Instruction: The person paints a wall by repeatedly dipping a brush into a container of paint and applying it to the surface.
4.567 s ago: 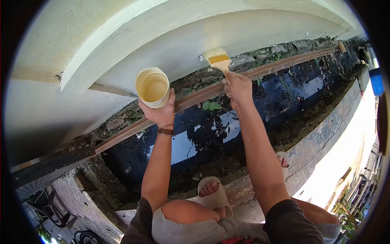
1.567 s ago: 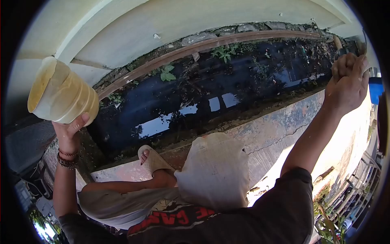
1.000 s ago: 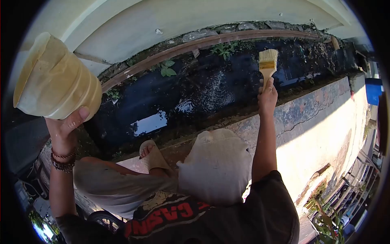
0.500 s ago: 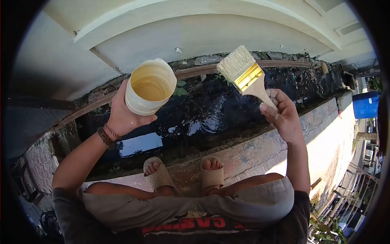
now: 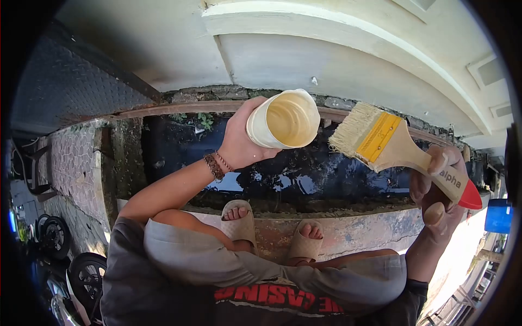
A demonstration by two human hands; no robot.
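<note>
My left hand (image 5: 243, 138) is wrapped around a cream plastic cup (image 5: 258, 126), tilted so its mouth faces me; the inside is coated pale yellow and its rim is uneven. In my right hand (image 5: 441, 187) is a wide paintbrush (image 5: 405, 152) with a yellow ferrule, a red handle tip and the word "alpha" on its pale handle. Its whitish bristles point left toward the cup, with a small gap between them. Both are held over a ditch of dark water.
A pale wall (image 5: 283, 62) with raised trim rises beyond the ditch (image 5: 304, 182). A rusty pipe (image 5: 179, 107) runs along its far edge. My sandalled feet are on the concrete ledge (image 5: 272, 231). A blue barrel (image 5: 498, 215) stands right; motorcycle wheels (image 5: 54, 237) show lower left.
My view has swung left, so the scene sits further right. The paintbrush has turned from bristles up to bristles pointing left, showing its handle. The cup stays in my left hand.
</note>
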